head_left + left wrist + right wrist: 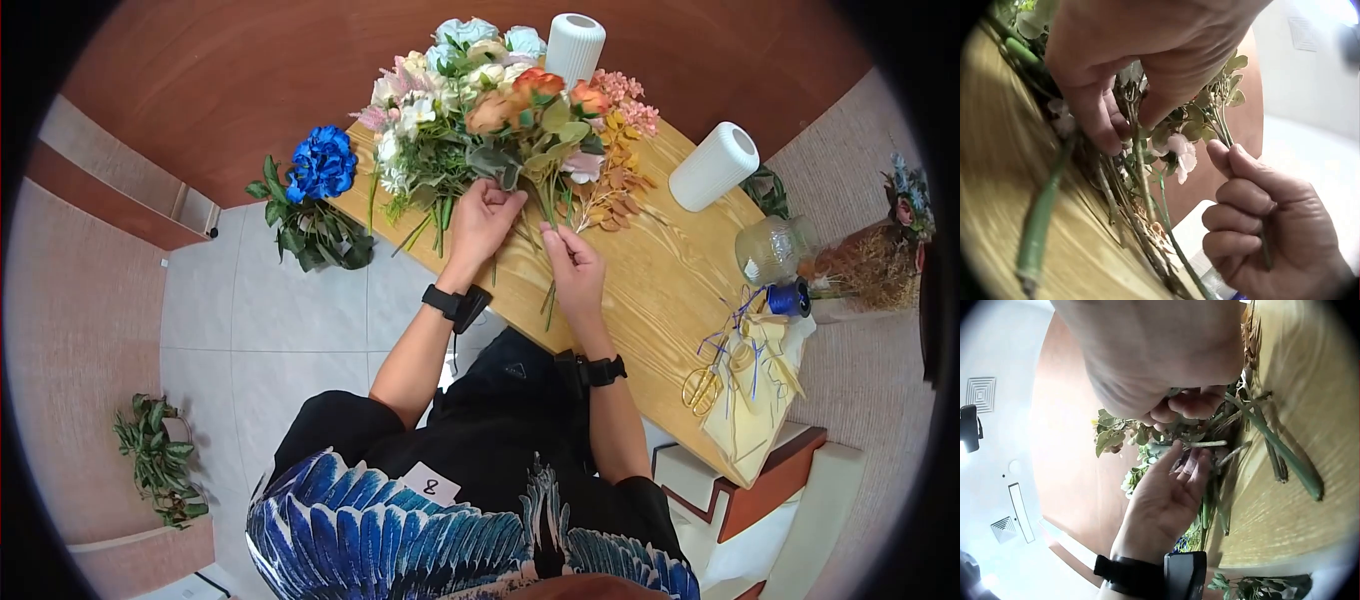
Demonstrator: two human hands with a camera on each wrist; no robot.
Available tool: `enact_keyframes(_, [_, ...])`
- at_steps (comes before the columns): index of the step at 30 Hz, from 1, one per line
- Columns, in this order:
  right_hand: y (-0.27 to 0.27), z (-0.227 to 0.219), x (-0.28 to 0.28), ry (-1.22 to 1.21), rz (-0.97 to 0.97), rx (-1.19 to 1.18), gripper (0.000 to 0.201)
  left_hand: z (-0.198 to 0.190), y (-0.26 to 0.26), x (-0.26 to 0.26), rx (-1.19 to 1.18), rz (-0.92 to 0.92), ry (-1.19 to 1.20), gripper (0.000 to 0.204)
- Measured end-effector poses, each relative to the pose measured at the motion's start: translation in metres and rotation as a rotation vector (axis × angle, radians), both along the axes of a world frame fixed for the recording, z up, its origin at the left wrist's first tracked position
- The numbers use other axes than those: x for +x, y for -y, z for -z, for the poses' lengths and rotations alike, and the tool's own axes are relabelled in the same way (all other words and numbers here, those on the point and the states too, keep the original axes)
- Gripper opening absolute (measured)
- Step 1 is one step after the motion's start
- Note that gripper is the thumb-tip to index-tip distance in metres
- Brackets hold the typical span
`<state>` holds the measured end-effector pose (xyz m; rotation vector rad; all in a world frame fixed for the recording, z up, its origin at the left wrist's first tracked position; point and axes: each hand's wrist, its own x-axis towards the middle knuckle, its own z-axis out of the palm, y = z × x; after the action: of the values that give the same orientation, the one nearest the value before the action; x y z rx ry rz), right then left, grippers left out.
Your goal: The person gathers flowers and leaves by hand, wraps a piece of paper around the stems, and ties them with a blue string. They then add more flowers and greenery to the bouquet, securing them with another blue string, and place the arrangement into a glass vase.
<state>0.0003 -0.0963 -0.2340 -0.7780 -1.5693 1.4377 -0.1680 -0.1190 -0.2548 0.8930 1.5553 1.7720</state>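
The slim green stems [548,195] lie between the two hands, over the near side of the wooden table [650,290], with a mass of leaves and orange flowers [540,82] just beyond. The left hand's [484,222] grip is nearly closed, thumb and fingertips pinching brown-green stems [1140,165] close under the foliage. The right hand's [578,272] grip is closed too, thumb against forefinger on the slim green stems, the other fingers curled in.

The likeliest trouble is tangling: stems and leaves cross tightly here, so a sharp pull by the right hand could drag neighbours along or strip a leaf. The left hand's pinch bears on a small patch, and top-heavy blooms could make its stems twist or slide out.

Loose cut stems [440,225] reach the table's near edge beside the left forearm; a wrist brushing them might sweep some to the floor. Behind the flowers, the upright white ribbed vase [575,48] sits close enough for a shoved bunch to topple it. The gold-handled scissors [702,388] are well apart, a lesser worry.
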Motion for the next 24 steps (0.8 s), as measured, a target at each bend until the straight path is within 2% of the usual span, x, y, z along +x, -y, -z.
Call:
enact_keyframes(2, [0.0, -0.006, -0.002, -0.006, -0.008, 0.012, 0.021, -0.006, -0.003, 0.001, 0.01, 0.042, -0.021, 0.028])
enact_keyframes(4, [0.004, -0.012, -0.004, 0.022, 0.0, 0.034, 0.022, -0.013, 0.003, 0.01, 0.148, 0.059, 0.186, 0.025])
enact_keyframes(6, [0.008, -0.017, -0.008, 0.005, 0.042, 0.119, 0.022, -0.027, 0.012, 0.018, 0.112, 0.057, 0.165, 0.024])
enact_keyframes(8, [0.013, -0.022, -0.009, -0.009, 0.084, 0.203, 0.022, -0.038, 0.019, 0.032, 0.182, 0.023, 0.132, 0.028])
enact_keyframes(9, [0.016, -0.024, -0.007, 0.037, 0.122, 0.263, 0.022, -0.044, 0.021, 0.041, 0.225, -0.032, 0.139, 0.018])
enact_keyframes(12, [0.026, -0.033, 0.003, 0.097, 0.194, 0.407, 0.02, -0.055, 0.031, 0.048, 0.206, 0.025, 0.125, 0.009])
enact_keyframes(13, [0.029, -0.035, 0.005, 0.109, 0.23, 0.482, 0.018, -0.058, 0.035, 0.049, 0.136, 0.028, -0.026, 0.007])
enact_keyframes(14, [0.028, -0.035, 0.011, 0.107, 0.237, 0.482, 0.018, -0.06, 0.038, 0.054, 0.136, 0.034, -0.03, 0.007])
enact_keyframes(16, [0.025, -0.036, 0.03, 0.338, 0.213, 0.715, 0.018, -0.065, 0.042, 0.07, 0.201, 0.028, -0.07, 0.01])
enact_keyframes(18, [0.033, -0.032, 0.043, 0.332, 0.243, 0.689, 0.019, -0.064, 0.043, 0.08, 0.267, 0.072, -0.078, 0.011])
enact_keyframes(20, [0.043, -0.03, 0.058, 0.333, 0.276, 0.663, 0.019, -0.062, 0.048, 0.092, 0.259, 0.176, 0.098, 0.018])
enact_keyframes(22, [0.053, -0.028, 0.074, 0.409, 0.242, 0.515, 0.015, -0.066, 0.056, 0.102, 0.233, 0.25, 0.059, 0.025])
enact_keyframes(24, [0.058, -0.022, 0.088, 0.379, 0.292, 0.579, 0.014, -0.077, 0.069, 0.111, 0.188, 0.418, 0.009, 0.032])
